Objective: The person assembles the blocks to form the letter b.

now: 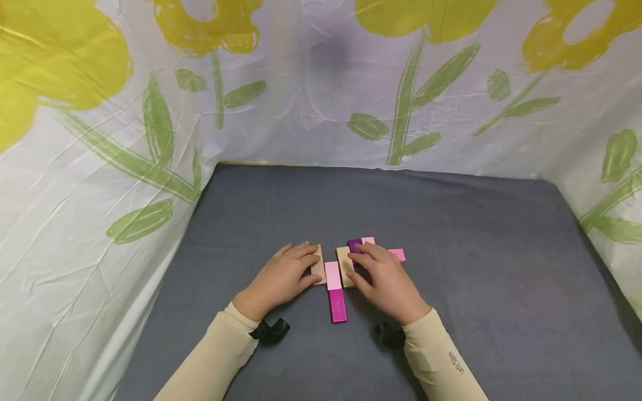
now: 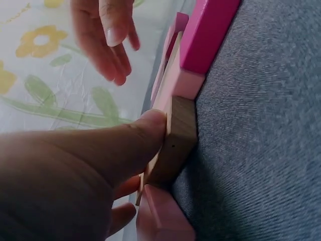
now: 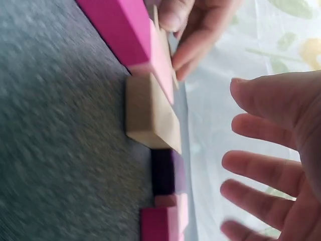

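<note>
magenta block (image 1: 338, 306) | pink block (image 1: 333, 275) | tan blocks (image 1: 344, 268) | purple block (image 3: 163, 172) | grey cloth (image 1: 476, 278) | white curtain (image 1: 306, 122), yellow flowers (image 1: 65, 55)

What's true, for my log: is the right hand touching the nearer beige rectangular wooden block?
Apart: right wrist view shows open space between right hand and beige wooden block.

place: curtained-off workspace | 3 sides: white flower-patterned sheeting (image 1: 311, 111) | work surface: grey cloth (image 1: 476, 234) | building type: unclear

**Grey fabric-covered tabletop (image 1: 476, 239) hosts a huddle**

Magenta rectangular block (image 1: 338, 307) meets light-pink rectangular block (image 1: 333, 275) end to end; two pale wooden rectangular blocks (image 1: 344, 268) flank the light-pink one; to their right, a dark-purple block (image 1: 353, 244), then more pink blocks (image 1: 398, 254)!
</note>
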A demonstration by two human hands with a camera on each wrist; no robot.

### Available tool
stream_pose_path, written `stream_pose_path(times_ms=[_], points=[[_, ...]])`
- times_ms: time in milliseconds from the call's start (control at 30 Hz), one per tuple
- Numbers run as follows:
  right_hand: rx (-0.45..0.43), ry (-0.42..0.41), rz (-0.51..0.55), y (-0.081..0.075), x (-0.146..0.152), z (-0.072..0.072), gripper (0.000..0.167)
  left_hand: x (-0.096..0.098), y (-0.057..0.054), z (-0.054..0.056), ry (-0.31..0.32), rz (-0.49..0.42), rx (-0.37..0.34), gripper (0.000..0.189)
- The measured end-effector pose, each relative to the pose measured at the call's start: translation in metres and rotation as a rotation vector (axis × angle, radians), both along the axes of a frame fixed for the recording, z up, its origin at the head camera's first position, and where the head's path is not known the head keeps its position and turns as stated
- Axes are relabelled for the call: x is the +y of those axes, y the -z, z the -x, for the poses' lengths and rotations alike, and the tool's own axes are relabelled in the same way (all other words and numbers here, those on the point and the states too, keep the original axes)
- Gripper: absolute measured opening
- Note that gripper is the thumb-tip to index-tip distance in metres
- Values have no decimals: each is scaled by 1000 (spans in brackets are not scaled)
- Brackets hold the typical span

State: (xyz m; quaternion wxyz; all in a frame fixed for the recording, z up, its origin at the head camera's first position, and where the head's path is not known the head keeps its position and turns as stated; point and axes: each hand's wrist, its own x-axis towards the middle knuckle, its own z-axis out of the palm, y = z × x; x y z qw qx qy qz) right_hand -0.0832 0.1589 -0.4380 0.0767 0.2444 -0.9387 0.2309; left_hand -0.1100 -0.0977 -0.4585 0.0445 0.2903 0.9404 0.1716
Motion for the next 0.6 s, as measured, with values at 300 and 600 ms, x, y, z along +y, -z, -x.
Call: stream_pose_path(times_ms=[300,600], points=[[-9,-17,4,3,-8,-12,31,-2,4,10,-63,-47,-63,50],[-62,-25,-22,2,-14,-25,24,-6,14,24,-90,-97,-78,47]])
